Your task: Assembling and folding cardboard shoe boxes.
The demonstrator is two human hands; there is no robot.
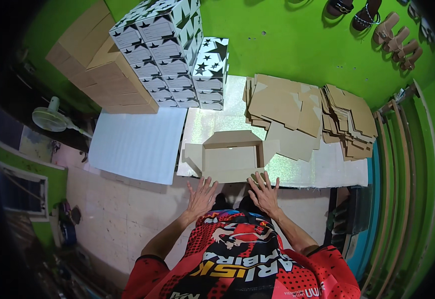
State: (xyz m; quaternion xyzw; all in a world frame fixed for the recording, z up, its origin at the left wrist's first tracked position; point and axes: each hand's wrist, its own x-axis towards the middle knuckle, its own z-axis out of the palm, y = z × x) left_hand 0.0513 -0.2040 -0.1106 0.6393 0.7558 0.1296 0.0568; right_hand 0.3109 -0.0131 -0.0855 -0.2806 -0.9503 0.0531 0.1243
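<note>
A brown cardboard box [230,158] lies on the table before me, its hollow facing up and its flaps folded outward on all sides. My left hand [202,197] is at the left end of the box's near flap, fingers spread and stretched forward. At the right end of that same flap is my right hand [264,193], its fingers also spread, with the tips at the cardboard edge. Neither hand grips anything. Whether the fingertips press on the flap or just hover by it, I cannot tell.
Flat cardboard blanks [282,102] lie in a pile behind the box, with a second pile [349,119] to the right. Star-patterned boxes [170,60] are stacked at the back left, beside plain brown boxes [110,79]. A white foam sheet [135,144] covers the left table; a fan [53,117] stands farther left.
</note>
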